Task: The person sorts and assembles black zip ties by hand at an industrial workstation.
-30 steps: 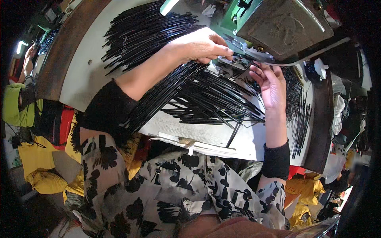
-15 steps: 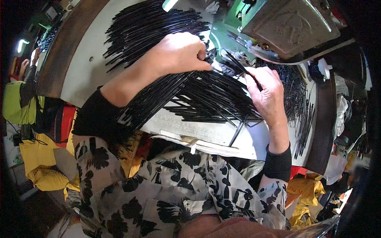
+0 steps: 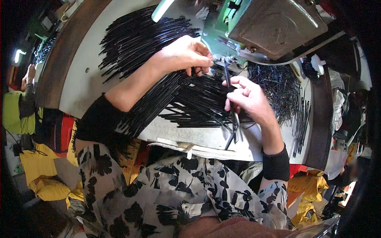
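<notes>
My right hand (image 3: 251, 99) grips a thin black strip (image 3: 226, 75) between thumb and fingers. The strip's upper end points at the small metal working part (image 3: 224, 59) of the green machine (image 3: 216, 37), and its lower end hangs over the white table edge. Just left of that metal part is my left hand (image 3: 190, 55), thumb and forefinger pinched together. Whatever the pinch holds is too small to make out. Beneath both hands lies a crossed heap of black strips (image 3: 198, 103). More strips pass under my left forearm.
A broad pile of black strips (image 3: 139, 39) covers the far left of the white table (image 3: 77, 85). At the right sits a tangled black heap (image 3: 274, 89), with loose strips (image 3: 302, 129) beside it. A metal box (image 3: 279, 29) overhangs the far right. Yellow bags (image 3: 47, 178) lie low at the left.
My right hand has come left and turned, and the strip now stands nearly upright by the machine. My left fingers have closed into a pinch. The whole view has shifted slightly.
</notes>
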A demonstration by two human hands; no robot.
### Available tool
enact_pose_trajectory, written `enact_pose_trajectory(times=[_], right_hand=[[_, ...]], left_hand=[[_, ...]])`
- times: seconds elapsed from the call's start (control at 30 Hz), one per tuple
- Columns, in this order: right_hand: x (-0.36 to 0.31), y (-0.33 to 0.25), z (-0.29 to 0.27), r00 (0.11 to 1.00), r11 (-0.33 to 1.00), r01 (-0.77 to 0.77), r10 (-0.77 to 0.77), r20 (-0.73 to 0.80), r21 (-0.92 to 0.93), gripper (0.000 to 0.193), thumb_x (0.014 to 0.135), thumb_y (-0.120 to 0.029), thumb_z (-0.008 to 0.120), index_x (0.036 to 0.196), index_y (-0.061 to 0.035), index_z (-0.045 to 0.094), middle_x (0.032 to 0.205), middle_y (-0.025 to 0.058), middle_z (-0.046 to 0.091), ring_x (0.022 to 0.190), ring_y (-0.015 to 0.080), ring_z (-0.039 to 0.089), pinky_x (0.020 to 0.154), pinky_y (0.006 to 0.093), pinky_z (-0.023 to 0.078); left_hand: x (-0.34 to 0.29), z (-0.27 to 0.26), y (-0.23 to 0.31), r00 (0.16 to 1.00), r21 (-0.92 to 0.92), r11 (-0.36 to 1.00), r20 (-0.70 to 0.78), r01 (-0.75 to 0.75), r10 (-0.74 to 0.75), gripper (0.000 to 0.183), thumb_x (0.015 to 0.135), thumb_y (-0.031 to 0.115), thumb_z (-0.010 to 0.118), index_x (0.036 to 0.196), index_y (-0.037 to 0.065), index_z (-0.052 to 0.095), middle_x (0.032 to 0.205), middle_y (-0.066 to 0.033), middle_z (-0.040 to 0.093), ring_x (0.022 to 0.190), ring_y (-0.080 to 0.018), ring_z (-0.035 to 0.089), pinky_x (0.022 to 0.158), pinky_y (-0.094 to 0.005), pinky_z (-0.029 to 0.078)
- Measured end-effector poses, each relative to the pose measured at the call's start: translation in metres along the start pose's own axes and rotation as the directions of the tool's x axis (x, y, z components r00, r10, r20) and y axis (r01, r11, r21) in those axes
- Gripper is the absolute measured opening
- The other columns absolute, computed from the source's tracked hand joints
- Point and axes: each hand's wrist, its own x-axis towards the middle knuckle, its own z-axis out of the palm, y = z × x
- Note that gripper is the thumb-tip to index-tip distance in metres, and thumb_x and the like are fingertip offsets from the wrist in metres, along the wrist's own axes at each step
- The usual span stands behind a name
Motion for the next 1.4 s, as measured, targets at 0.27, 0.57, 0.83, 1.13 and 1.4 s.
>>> enact_pose_trajectory(times=[0.27, 0.57, 0.83, 1.13, 1.4], right_hand=[[-0.001, 0.002, -0.002, 1.0, 0.999, 0.014, -0.013, -0.009, 0.045, 0.029, 0.081, -0.007, 0.055, 0.108, 0.0013, 0.05, 0.066, 0.0069, 0.063, 0.049, 0.0077, 0.053, 0.046, 0.0195, 0.042], [-0.001, 0.002, -0.002, 1.0, 0.998, 0.004, -0.004, 0.002, 0.07, 0.028, 0.081, -0.008, 0.056, 0.107, 0.0007, 0.05, 0.067, 0.0078, 0.063, 0.05, 0.0083, 0.054, 0.046, 0.0198, 0.043], [-0.002, 0.0, 0.0, 0.997, 0.985, 0.049, -0.038, -0.065, 0.164, 0.027, 0.081, -0.009, 0.055, 0.107, -0.0005, 0.05, 0.072, 0.0092, 0.064, 0.054, 0.0091, 0.056, 0.048, 0.0201, 0.044], [-0.001, 0.004, 0.003, 0.995, 0.974, 0.044, -0.023, -0.096, 0.222, 0.028, 0.082, -0.011, 0.054, 0.108, -0.0001, 0.048, 0.076, 0.0103, 0.064, 0.057, 0.0107, 0.057, 0.05, 0.0213, 0.046], [-0.001, 0.003, 0.008, 0.993, 0.951, 0.002, 0.035, -0.115, 0.31, 0.026, 0.082, -0.015, 0.056, 0.103, -0.0014, 0.05, 0.073, 0.0067, 0.061, 0.055, 0.0109, 0.057, 0.05, 0.0225, 0.047]], left_hand=[[0.009, 0.014, 0.005, 1.0, -0.343, 0.94, 0.029, 0.0, 0.011, 0.039, 0.082, 0.024, 0.063, 0.111, 0.0, 0.055, 0.077, -0.0087, 0.062, 0.058, -0.0142, 0.062, 0.044, -0.0198, 0.047], [0.009, 0.016, 0.01, 1.0, -0.418, 0.908, -0.001, 0.001, -0.002, 0.038, 0.081, 0.016, 0.061, 0.111, -0.007, 0.052, 0.081, -0.0132, 0.062, 0.059, -0.0177, 0.063, 0.047, -0.0234, 0.05], [0.012, 0.022, 0.015, 0.998, -0.445, 0.894, -0.036, -0.056, 0.045, 0.037, 0.082, 0.02, 0.063, 0.111, 0.0, 0.055, 0.081, -0.0097, 0.061, 0.056, -0.0152, 0.062, 0.044, -0.0208, 0.048], [0.02, 0.029, 0.015, 0.995, -0.433, 0.897, -0.069, -0.093, 0.07, 0.034, 0.082, 0.019, 0.062, 0.11, 0.0, 0.055, 0.082, -0.0104, 0.061, 0.055, -0.0153, 0.062, 0.044, -0.0218, 0.048], [0.015, 0.03, 0.016, 0.994, -0.378, 0.926, -0.104, -0.002, -0.04, 0.033, 0.08, 0.028, 0.064, 0.093, -0.002, 0.058, 0.066, -0.0115, 0.06, 0.044, -0.0144, 0.057, 0.04, -0.0222, 0.044]])
